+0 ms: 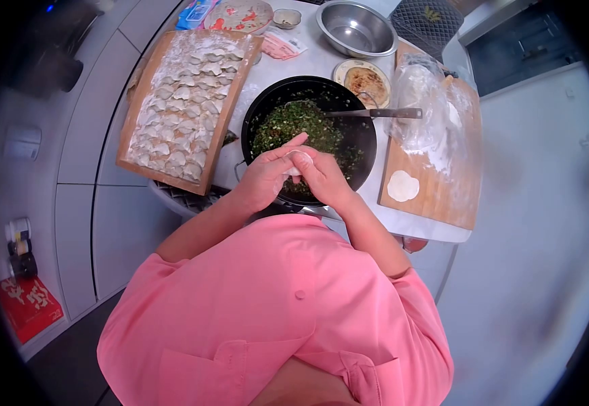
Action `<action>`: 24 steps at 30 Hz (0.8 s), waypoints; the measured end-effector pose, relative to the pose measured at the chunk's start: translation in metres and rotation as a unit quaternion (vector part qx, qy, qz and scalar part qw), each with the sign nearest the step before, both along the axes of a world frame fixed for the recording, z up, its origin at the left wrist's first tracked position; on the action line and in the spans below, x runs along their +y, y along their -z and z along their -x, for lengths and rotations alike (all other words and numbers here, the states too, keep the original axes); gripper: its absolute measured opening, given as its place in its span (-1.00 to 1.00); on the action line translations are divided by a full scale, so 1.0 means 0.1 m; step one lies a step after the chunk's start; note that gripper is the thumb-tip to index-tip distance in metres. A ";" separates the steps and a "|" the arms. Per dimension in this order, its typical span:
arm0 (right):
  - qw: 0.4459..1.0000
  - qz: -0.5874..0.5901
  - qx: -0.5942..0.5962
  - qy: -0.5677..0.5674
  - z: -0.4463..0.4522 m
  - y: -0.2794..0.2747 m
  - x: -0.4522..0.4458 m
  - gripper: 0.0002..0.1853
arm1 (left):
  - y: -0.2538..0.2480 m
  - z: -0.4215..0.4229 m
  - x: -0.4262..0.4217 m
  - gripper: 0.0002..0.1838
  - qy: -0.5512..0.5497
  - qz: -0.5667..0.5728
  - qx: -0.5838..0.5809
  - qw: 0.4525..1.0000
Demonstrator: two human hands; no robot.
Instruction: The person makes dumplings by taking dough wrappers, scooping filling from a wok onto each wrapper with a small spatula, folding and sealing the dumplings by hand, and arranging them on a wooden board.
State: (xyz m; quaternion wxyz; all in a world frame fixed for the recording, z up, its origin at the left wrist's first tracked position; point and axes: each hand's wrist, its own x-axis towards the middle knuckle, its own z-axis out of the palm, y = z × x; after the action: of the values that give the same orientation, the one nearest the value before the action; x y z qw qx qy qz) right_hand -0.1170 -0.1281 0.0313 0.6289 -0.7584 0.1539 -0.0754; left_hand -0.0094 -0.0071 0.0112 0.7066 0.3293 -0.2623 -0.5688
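My left hand (265, 177) and my right hand (324, 177) meet over the near side of a black pot (367, 157). Between them they pinch a small white dumpling (300, 162), partly hidden by the fingers. Chopped green filling (293, 125) fills much of the pot. A utensil with a dark handle (396, 113) lies across the pot's right rim. Right of the pot, a round dough wrapper (403, 186) lies flat on a floured wooden board (460, 203).
At the left, a tilted wooden board (215, 154) bears rows of dumplings (185, 111). Behind the pot stand a metal bowl (357, 28) and a plate with a browned flatbread (367, 84). A clear plastic bag (416, 95) rests on the right board.
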 end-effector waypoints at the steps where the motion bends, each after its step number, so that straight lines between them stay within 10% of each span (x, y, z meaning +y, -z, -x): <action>1: 1.000 0.000 0.000 -0.001 0.01 -0.03 0.00 -0.60 | -0.03 0.00 0.00 -0.62 0.002 -0.007 -0.021 1.000; 9: 0.974 -0.217 0.050 0.040 0.00 -0.22 0.12 -0.30 | -0.22 0.13 -0.02 -0.48 -0.048 -0.069 -0.176 0.981; 20: 0.992 -0.110 -0.041 0.040 0.02 -0.25 0.22 -0.35 | -0.44 0.22 -0.13 -0.48 -0.124 -0.053 -0.127 0.983; 24: 0.996 -0.016 -0.074 0.044 0.00 -0.23 0.21 -0.38 | -0.45 0.18 -0.12 -0.44 -0.131 0.019 -0.312 0.941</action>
State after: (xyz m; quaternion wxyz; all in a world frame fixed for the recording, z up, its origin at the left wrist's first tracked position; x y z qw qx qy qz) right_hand -0.1168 -0.1071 0.0548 0.6467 -0.7330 0.1412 -0.1568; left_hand -0.0270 -0.0191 0.0563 0.6635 0.5085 -0.4347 -0.3350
